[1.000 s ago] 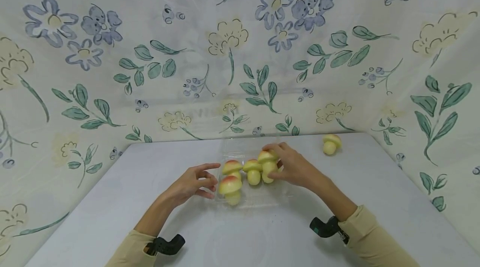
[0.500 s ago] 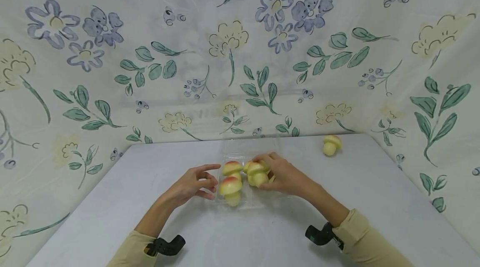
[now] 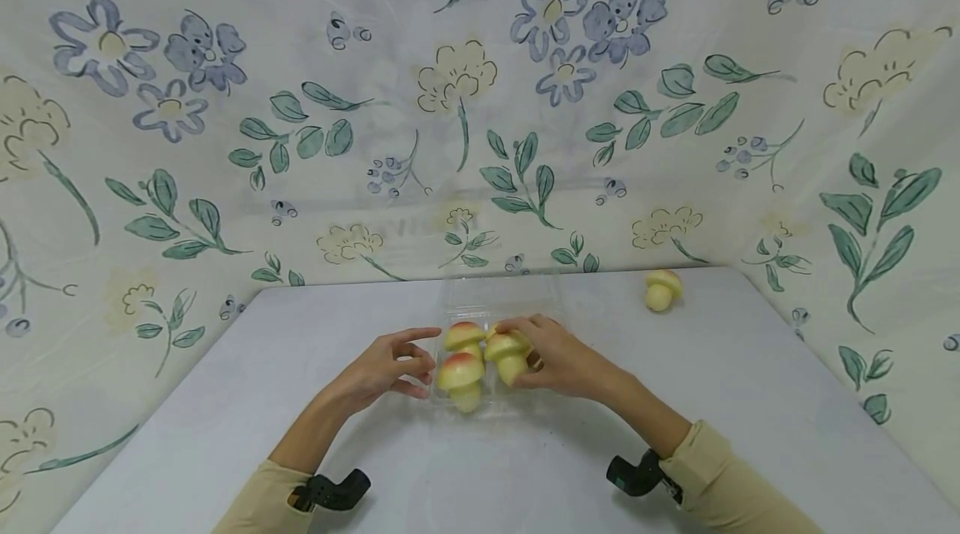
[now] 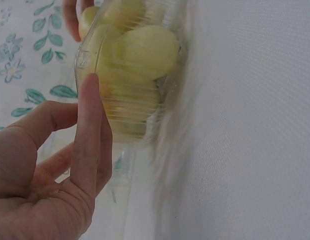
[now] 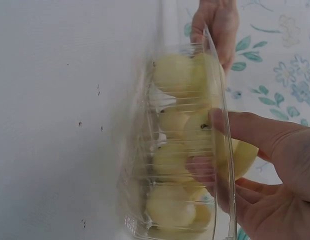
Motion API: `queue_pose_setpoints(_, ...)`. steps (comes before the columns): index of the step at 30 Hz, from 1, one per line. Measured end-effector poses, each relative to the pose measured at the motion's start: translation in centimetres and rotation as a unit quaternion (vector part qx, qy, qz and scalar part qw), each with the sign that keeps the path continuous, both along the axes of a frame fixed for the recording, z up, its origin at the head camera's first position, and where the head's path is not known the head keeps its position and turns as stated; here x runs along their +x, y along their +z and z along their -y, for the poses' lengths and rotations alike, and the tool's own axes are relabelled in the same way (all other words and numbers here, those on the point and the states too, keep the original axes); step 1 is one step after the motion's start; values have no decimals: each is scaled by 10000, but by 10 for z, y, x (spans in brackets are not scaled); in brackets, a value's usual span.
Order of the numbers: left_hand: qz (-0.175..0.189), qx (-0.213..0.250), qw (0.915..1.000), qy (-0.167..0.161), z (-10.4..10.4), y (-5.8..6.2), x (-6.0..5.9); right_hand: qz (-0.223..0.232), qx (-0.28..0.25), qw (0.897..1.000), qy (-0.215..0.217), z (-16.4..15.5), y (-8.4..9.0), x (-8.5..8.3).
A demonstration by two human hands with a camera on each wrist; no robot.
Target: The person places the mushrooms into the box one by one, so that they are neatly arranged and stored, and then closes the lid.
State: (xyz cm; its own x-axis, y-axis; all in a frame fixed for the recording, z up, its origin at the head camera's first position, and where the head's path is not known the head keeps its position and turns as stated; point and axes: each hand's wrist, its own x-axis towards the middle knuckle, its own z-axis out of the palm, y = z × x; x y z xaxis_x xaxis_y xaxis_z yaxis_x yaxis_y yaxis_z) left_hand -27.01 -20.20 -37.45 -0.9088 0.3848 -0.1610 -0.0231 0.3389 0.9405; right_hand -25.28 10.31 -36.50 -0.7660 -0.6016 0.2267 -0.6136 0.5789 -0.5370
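A clear plastic box (image 3: pixel 480 411) sits mid-table with its lid (image 3: pixel 498 294) open at the back. Two red-capped toy mushrooms (image 3: pixel 460 374) stand in its left half. My right hand (image 3: pixel 534 357) grips a third mushroom (image 3: pixel 507 351) and holds it inside the box, right of the other two. My left hand (image 3: pixel 416 363) touches the box's left edge with straight fingers. In the left wrist view my index finger (image 4: pixel 90 125) lies against the box rim (image 4: pixel 82 56). The right wrist view shows my thumb (image 5: pixel 245 127) over the box wall (image 5: pixel 215 75), mushrooms (image 5: pixel 175 70) behind it.
One loose mushroom (image 3: pixel 662 288) lies at the back right of the grey table (image 3: pixel 750 384). A flowered cloth (image 3: pixel 465 101) closes in the back and both sides. Bare table surface lies in front of the box.
My right hand has carried the mushroom leftward and down into the box, close to the other two. The left hand has stayed at the box edge.
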Motion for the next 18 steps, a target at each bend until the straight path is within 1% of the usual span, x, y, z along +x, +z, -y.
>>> queue_pose_setpoints(5,9,-1,10000,4,-1,0,0,-73,20,10000,31,0,0,1)
queue_pose_setpoints(13,13,10,10000,-7,0,0,0,52,119,9999,-37,0,1,0)
queue_pose_setpoints(18,19,20,10000,-8,0,0,1,-110,190,9998,26,0,3,1)
